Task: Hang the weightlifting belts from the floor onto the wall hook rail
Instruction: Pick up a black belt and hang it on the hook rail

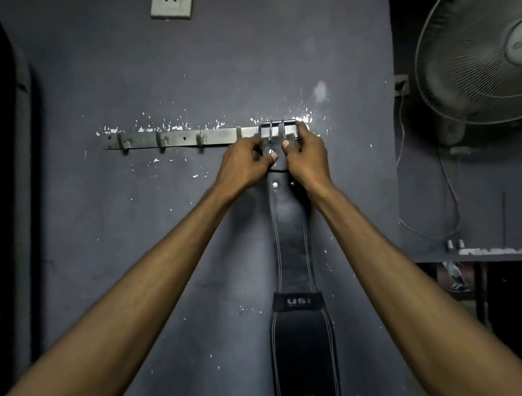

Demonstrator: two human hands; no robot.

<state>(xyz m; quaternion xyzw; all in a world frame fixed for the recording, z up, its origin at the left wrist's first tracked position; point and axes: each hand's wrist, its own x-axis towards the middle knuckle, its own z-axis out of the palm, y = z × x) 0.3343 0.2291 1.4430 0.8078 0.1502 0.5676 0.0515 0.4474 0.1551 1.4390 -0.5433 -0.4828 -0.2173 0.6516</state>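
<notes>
While outstretched, hands seemingly round belt

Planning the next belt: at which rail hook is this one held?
The one at the hook rail's right end, hidden behind the belt buckle that the left hand and right hand hold. The four hooks left of it are bare.

Free hooks left of belt, fan rightward

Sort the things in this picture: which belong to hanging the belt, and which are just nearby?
Part of the job: belt, hook rail, left hand and right hand, both gripping the belt.
Just nearby: fan, wall socket.
</notes>
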